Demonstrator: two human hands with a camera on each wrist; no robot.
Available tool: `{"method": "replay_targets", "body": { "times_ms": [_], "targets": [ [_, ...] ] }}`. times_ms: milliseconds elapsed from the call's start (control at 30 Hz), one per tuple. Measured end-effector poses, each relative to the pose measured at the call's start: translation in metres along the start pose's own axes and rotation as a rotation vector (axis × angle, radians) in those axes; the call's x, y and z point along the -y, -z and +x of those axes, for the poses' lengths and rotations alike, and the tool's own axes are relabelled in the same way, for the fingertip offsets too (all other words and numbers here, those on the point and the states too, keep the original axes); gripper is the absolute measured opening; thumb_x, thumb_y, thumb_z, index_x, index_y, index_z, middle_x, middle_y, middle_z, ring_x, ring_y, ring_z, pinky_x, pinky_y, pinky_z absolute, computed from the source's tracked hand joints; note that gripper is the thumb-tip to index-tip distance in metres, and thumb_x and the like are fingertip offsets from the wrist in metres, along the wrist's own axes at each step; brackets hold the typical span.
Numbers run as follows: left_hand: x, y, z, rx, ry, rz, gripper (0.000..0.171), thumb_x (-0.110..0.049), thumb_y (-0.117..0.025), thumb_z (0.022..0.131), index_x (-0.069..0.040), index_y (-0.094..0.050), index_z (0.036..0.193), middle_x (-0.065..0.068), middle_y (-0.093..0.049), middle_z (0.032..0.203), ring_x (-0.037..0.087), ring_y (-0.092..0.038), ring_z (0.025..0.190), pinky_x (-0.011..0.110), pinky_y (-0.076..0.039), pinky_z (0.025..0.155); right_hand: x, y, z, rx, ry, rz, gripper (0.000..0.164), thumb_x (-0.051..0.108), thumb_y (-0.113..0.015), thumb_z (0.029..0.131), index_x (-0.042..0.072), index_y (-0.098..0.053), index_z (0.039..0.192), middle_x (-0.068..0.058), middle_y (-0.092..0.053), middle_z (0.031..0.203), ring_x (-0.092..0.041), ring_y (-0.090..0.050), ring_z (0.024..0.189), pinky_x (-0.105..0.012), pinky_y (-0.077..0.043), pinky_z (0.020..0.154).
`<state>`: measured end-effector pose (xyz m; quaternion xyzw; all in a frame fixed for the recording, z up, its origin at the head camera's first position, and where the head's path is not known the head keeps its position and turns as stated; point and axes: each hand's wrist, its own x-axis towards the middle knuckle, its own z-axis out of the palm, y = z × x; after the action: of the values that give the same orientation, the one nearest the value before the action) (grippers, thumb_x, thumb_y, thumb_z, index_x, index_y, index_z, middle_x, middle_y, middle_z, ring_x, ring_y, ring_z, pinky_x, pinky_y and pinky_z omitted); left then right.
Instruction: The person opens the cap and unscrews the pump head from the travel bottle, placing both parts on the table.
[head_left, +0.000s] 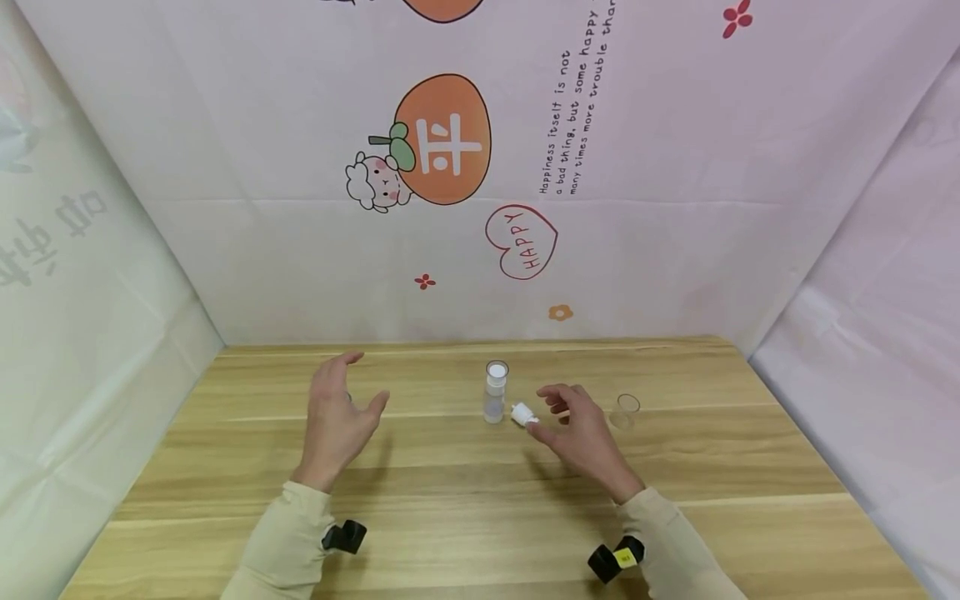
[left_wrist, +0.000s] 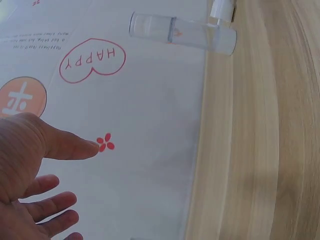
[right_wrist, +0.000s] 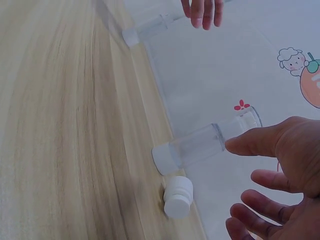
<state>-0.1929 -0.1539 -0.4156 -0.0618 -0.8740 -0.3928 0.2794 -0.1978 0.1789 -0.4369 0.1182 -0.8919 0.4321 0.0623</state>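
A clear bottle (head_left: 494, 393) stands upright on the wooden table, its white base (right_wrist: 165, 159) visible in the right wrist view. Beside it lies a small white capped piece (head_left: 523, 414), with a rounded end facing the right wrist camera (right_wrist: 178, 196). My right hand (head_left: 583, 435) hovers close to this piece, fingers spread and loosely bent, gripping nothing. In the right wrist view its thumb overlaps the bottle's outline; contact cannot be told. Well left of the bottle, my left hand (head_left: 337, 422) is raised with thumb and fingers apart, holding nothing.
A clear cup-like cap (head_left: 625, 411) sits right of my right hand. Another clear shape with a white end (right_wrist: 142, 33) shows near the left fingers in the right wrist view. Printed white cloth (head_left: 300, 275) rises behind the table (head_left: 450, 508) and at both sides.
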Motion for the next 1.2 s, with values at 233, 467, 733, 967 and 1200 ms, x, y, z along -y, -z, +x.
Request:
{"method": "replay_targets", "body": {
  "times_ms": [233,467,733,967,1200],
  "targets": [
    [-0.008,-0.019,-0.002,0.049,-0.018,0.002,0.060,-0.005,-0.085,0.079,0.004,-0.056,0.131,0.021,-0.058,0.130,0.040,-0.049,0.125,0.055,-0.039,0.103,0.004,0.001,0.000,-0.019,0.033,0.018,0.044,0.008,-0.084,0.083,0.002,-0.065,0.123,-0.015,-0.060,0.110,-0.038,-0.060,0.103,-0.050,-0.055,0.086],
    [-0.016,-0.040,-0.007,0.133,-0.012,-0.046,0.060,-0.005,-0.085,0.080,0.004,-0.056,0.132,0.021,-0.059,0.131,0.040,-0.053,0.123,0.054,-0.043,0.103,0.005,0.003,-0.001,-0.031,0.042,0.022,0.038,0.009,-0.083,0.085,0.004,-0.067,0.119,-0.010,-0.061,0.104,-0.035,-0.061,0.100,-0.045,-0.055,0.084],
    [-0.023,-0.069,-0.012,0.261,0.094,-0.165,0.056,-0.008,-0.082,0.084,0.001,-0.058,0.133,0.017,-0.062,0.128,0.035,-0.056,0.118,0.051,-0.046,0.100,0.007,0.005,-0.005,-0.025,0.031,0.030,0.034,0.007,-0.082,0.086,0.004,-0.067,0.117,-0.013,-0.063,0.103,-0.032,-0.063,0.097,-0.045,-0.055,0.083],
    [-0.029,-0.092,-0.014,0.326,0.093,-0.229,0.050,-0.008,-0.080,0.086,0.002,-0.059,0.131,0.019,-0.063,0.126,0.036,-0.058,0.115,0.051,-0.048,0.097,0.007,0.006,-0.007,-0.033,0.041,0.022,0.029,0.003,-0.079,0.088,0.004,-0.068,0.115,-0.010,-0.065,0.099,-0.024,-0.064,0.092,-0.038,-0.055,0.079],
    [-0.037,-0.111,-0.015,0.375,0.115,-0.295,0.052,-0.007,-0.079,0.087,0.008,-0.057,0.132,0.022,-0.062,0.127,0.040,-0.059,0.115,0.050,-0.048,0.099,0.005,0.009,-0.009,-0.050,0.046,0.027,0.022,0.000,-0.077,0.088,0.006,-0.070,0.108,-0.004,-0.066,0.094,-0.021,-0.065,0.088,-0.036,-0.055,0.076]
  ]
}}
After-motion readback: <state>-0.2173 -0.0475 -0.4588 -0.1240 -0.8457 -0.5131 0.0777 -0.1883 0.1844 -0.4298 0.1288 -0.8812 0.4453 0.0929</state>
